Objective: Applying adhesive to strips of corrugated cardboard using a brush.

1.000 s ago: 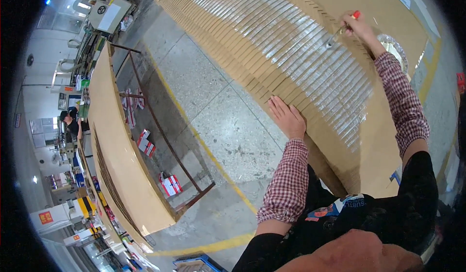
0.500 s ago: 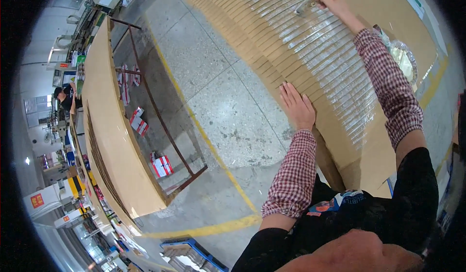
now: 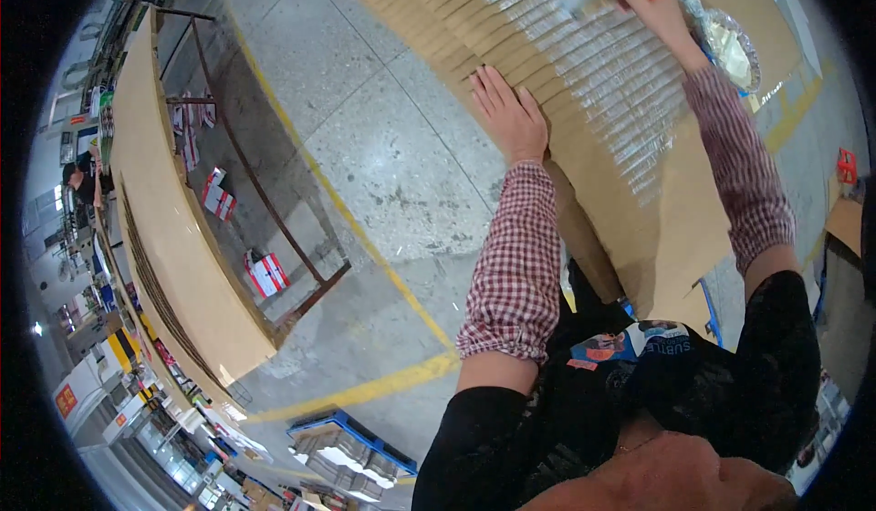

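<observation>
Head view, and the right hand [image 3: 653,9] has its fingers wrapped around a red-ended brush [image 3: 584,5]. The bristle end is pretty blurred, so I'd guess it's mid-stroke, but I can't tell if it's actually touching anything. It's over the fanned cardboard sheets [image 3: 613,78], which sit between and ahead of both hands. Left hand [image 3: 511,119] isn't gripping anything, just palm down with fingers spread on the near-left edge of the fan, same as a second ago.

What's changed: the brush is closer to the left hand than half a second back, and the bowl of pale paste [image 3: 752,62], just right of the right hand, is clearer of the checked right sleeve [image 3: 741,160] than a second ago. To me that reads as coating still going on, with the left hand steadying the sheets. The strips right of the left hand look glossy; the border under its fingers looks dry.
</observation>
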The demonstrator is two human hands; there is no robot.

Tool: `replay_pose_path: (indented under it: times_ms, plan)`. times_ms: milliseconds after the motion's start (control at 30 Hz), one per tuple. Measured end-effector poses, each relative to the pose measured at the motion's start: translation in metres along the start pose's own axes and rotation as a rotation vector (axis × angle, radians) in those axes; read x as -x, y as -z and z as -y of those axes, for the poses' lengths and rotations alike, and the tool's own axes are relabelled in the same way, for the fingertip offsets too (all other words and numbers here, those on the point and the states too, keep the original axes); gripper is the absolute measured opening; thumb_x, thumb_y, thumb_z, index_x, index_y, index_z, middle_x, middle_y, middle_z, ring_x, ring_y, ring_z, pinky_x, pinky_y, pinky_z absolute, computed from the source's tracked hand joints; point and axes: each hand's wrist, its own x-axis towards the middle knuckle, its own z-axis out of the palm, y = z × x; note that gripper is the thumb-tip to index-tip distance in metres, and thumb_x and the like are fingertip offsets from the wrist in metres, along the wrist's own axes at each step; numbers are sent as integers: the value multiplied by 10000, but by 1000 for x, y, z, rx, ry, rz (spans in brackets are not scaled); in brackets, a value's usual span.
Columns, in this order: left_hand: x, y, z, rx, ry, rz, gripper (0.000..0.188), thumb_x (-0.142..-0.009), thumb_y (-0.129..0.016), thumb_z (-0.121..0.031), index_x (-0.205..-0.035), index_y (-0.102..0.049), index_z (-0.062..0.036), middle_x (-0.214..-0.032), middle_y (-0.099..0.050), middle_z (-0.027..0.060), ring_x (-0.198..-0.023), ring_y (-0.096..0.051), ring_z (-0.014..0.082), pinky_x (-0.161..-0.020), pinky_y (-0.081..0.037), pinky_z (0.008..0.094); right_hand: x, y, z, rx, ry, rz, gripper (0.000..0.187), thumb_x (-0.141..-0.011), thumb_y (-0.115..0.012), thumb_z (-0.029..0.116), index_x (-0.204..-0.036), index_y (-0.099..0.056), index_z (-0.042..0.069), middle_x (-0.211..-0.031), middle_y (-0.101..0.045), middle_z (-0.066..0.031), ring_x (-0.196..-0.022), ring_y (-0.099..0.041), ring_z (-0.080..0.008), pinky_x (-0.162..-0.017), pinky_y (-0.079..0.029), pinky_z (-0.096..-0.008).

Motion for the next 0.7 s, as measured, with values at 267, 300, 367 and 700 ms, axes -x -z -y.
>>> replay_pose_path:
  times_ms: [267, 300, 367, 700]
  plan:
    - [24, 12, -13, 89, -24, -124, 566, -905, -361, -230, -1360, -188, 60, -1427, -164, 238, -1323, -137, 393, -1075, -124, 466, 148, 39, -69, -119, -21, 173, 231, -829, -621, 182, -687, -584, 3, -604, -530, -3, -618, -480, -68, -565, -397, -234]
    - [49, 10, -27, 91, 12, -104, 557, -907, -353, -217, -1362, -185, 58, -1432, -155, 231, -1328, -126, 387, -1077, -110, 466, 150, 36, -64, -116, -24, 175, 231, -829, -621, 182, -687, -584, 3, -604, -530, -3, -618, -480, -68, -565, -397, -234]
    - [87, 4, -50, 88, 50, -98, 548, -909, -345, -205, -1363, -183, 56, -1437, -146, 225, -1333, -115, 382, -1080, -96, 467, 131, 21, -50, -352, 177, -18, 183, -820, -626, 143, -715, -591, -3, -627, -527, -38, -645, -496, -98, -589, -407, -250]
    - [125, -5, -53, -75, 140, 34, 534, -895, -343, -164, -1370, -200, 35, -1450, -164, 179, -1351, -109, 322, -1090, -54, 452, 213, 21, -74, -9, 455, 150, 105, -794, -636, 95, -768, -594, 2, -694, -525, -103, -638, -485, -205, -627, -411, -283]
